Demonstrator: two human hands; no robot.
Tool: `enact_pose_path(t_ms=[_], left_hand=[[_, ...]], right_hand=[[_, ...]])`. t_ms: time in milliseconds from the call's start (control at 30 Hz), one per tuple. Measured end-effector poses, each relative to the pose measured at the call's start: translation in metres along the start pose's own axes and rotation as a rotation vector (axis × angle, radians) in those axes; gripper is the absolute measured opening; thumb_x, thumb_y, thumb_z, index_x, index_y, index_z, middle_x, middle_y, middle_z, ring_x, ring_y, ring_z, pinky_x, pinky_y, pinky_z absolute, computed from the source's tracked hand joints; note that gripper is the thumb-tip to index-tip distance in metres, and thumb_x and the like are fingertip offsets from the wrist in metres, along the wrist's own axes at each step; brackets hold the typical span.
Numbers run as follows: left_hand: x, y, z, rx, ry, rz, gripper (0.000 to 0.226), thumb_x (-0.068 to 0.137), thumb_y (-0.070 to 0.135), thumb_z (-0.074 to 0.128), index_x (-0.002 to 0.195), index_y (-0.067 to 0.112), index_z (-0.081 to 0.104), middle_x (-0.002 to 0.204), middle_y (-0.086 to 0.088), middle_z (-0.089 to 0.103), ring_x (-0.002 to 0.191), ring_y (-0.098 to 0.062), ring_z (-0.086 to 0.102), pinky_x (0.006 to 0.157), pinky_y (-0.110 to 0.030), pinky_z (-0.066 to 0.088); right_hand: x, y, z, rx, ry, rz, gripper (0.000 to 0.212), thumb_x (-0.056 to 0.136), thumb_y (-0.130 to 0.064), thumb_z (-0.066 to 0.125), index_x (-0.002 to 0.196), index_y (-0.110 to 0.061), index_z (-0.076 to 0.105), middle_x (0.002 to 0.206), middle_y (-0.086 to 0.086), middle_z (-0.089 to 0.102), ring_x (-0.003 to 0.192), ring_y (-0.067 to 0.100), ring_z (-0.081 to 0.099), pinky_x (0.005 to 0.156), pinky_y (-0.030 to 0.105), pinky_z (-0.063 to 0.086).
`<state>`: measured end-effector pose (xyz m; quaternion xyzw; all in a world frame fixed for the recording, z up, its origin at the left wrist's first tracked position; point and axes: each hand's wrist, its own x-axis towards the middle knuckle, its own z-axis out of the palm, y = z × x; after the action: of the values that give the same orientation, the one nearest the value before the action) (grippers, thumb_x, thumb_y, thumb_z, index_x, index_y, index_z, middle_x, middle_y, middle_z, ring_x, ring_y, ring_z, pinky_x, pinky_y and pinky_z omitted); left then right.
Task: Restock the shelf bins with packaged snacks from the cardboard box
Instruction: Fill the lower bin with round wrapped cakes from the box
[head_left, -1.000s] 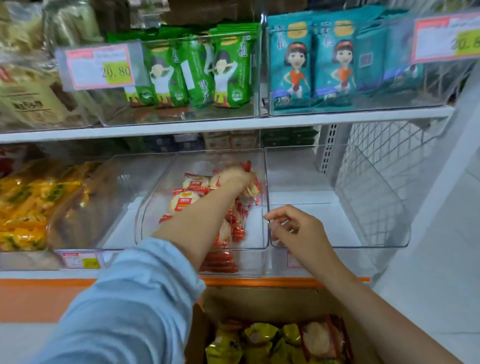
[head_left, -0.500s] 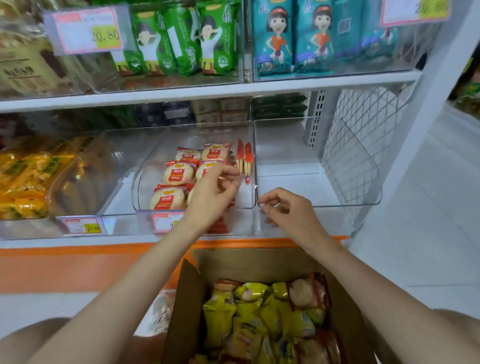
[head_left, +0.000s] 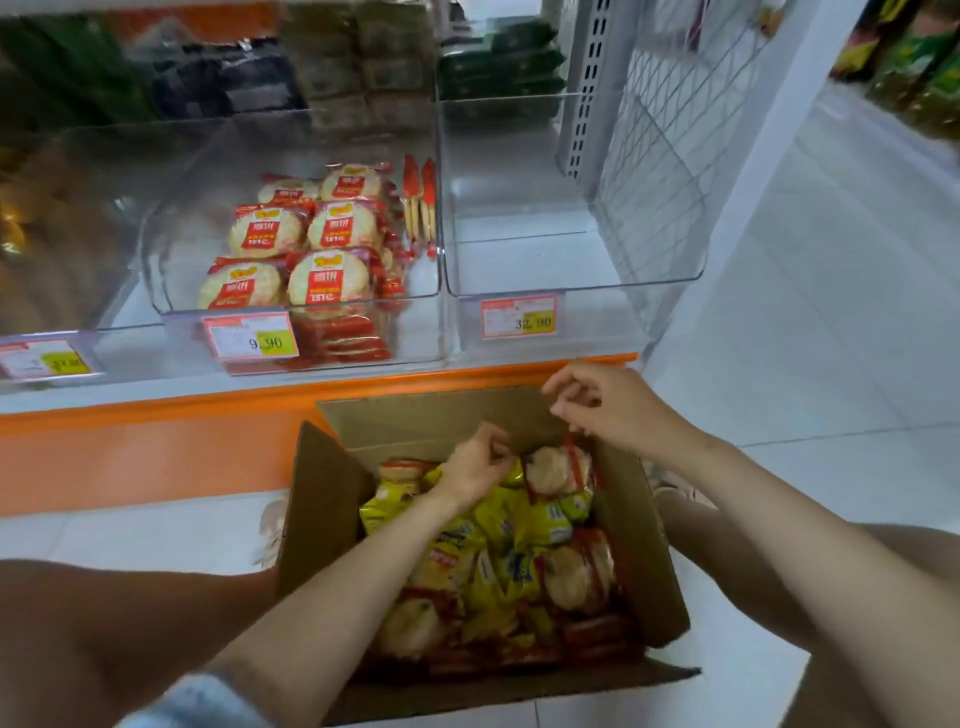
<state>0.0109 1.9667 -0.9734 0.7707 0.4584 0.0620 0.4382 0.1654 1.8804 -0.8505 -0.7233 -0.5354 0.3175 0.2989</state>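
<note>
Both my hands have come down from the shelf bins to the cardboard box (head_left: 322, 499) on the floor. My left hand (head_left: 475, 462) sits low over the far end of the packets, fingers curled; I cannot tell whether they have closed on one. My right hand (head_left: 597, 410) hovers above the box's far right corner, fingers loosely bent, gripping nothing. Yellow snack packets (head_left: 498, 525) and red-wrapped rice crackers (head_left: 558, 470) fill the box. Stacked cracker packs (head_left: 327, 280) lie in the middle clear bin (head_left: 156, 270), behind its 9.90 price tag (head_left: 252, 340).
</note>
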Motion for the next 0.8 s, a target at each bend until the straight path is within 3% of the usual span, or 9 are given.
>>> enact_pose_path(t_ms=[100, 300, 400, 500, 567, 667, 733, 800], left_hand=[[0.022, 0.004, 0.031, 0.074, -0.157, -0.025, 0.050, 0.085, 0.021, 0.065, 0.125, 0.003, 0.042, 0.121, -0.016, 0.056, 0.114, -0.029, 0.053, 0.090, -0.032, 0.042], [0.052, 0.004, 0.090, 0.393, -0.298, -0.075, 0.089, 0.078, 0.044, 0.069, 0.143, 0.014, 0.015, 0.141, -0.011, 0.025, 0.134, -0.030, 0.025, 0.106, -0.040, 0.029], [0.060, 0.005, 0.104, 0.570, -0.273, 0.016, 0.085, 0.085, 0.042, 0.062, 0.146, 0.014, 0.009, 0.143, -0.010, 0.022, 0.133, -0.030, 0.023, 0.106, -0.039, 0.026], [0.068, 0.000, 0.115, 0.720, -0.146, 0.143, 0.070, 0.091, 0.043, 0.050, 0.144, 0.011, 0.019, 0.139, -0.010, 0.026, 0.127, -0.031, 0.031, 0.105, -0.039, 0.028], [0.070, -0.007, 0.116, 0.614, -0.125, 0.138, 0.066, 0.090, 0.040, 0.054, 0.141, 0.009, 0.025, 0.137, -0.010, 0.031, 0.124, -0.030, 0.036, 0.103, -0.037, 0.031], [0.069, -0.016, 0.105, 0.223, -0.144, 0.052, 0.062, 0.078, 0.028, 0.072, 0.126, 0.006, 0.039, 0.127, -0.014, 0.045, 0.115, -0.032, 0.048, 0.088, -0.036, 0.040], [0.063, -0.021, 0.092, 0.088, -0.064, 0.041, 0.044, 0.081, 0.023, 0.069, 0.114, 0.002, 0.048, 0.114, -0.017, 0.055, 0.103, -0.032, 0.056, 0.077, -0.034, 0.042], [0.058, -0.026, 0.077, 0.028, 0.031, 0.046, 0.032, 0.083, 0.019, 0.066, 0.107, 0.001, 0.055, 0.105, -0.018, 0.059, 0.098, -0.032, 0.057, 0.077, -0.032, 0.041]], right_hand=[[0.000, 0.019, -0.009, -0.025, -0.030, 0.068, 0.011, 0.088, -0.017, 0.063, 0.098, -0.022, 0.062, 0.094, 0.002, 0.065, 0.078, 0.016, 0.063, 0.076, 0.031, 0.052], [0.011, 0.042, -0.020, -0.021, -0.066, 0.155, 0.015, 0.088, -0.021, 0.063, 0.103, -0.021, 0.064, 0.093, 0.000, 0.065, 0.085, 0.016, 0.063, 0.086, 0.035, 0.053], [0.018, 0.045, -0.023, -0.013, -0.066, 0.159, 0.015, 0.089, -0.022, 0.063, 0.103, -0.022, 0.064, 0.092, -0.003, 0.064, 0.083, 0.012, 0.063, 0.083, 0.031, 0.053], [0.021, 0.048, -0.025, -0.026, -0.077, 0.165, 0.014, 0.089, -0.024, 0.063, 0.102, -0.024, 0.063, 0.089, -0.008, 0.063, 0.080, 0.007, 0.062, 0.080, 0.026, 0.052], [0.021, 0.050, -0.027, -0.053, -0.090, 0.170, 0.011, 0.089, -0.025, 0.063, 0.100, -0.025, 0.062, 0.089, -0.007, 0.064, 0.080, 0.007, 0.062, 0.079, 0.026, 0.052], [0.019, 0.054, -0.028, -0.089, -0.102, 0.186, 0.011, 0.089, -0.025, 0.063, 0.099, -0.024, 0.063, 0.092, -0.004, 0.064, 0.080, 0.008, 0.062, 0.081, 0.027, 0.052], [0.017, 0.055, -0.025, -0.109, -0.124, 0.200, 0.011, 0.088, -0.025, 0.063, 0.099, -0.024, 0.063, 0.091, -0.004, 0.063, 0.082, 0.009, 0.062, 0.082, 0.028, 0.053], [0.015, 0.056, -0.020, -0.132, -0.149, 0.210, 0.013, 0.088, -0.024, 0.064, 0.102, -0.022, 0.063, 0.090, -0.004, 0.062, 0.085, 0.012, 0.062, 0.082, 0.029, 0.053]])
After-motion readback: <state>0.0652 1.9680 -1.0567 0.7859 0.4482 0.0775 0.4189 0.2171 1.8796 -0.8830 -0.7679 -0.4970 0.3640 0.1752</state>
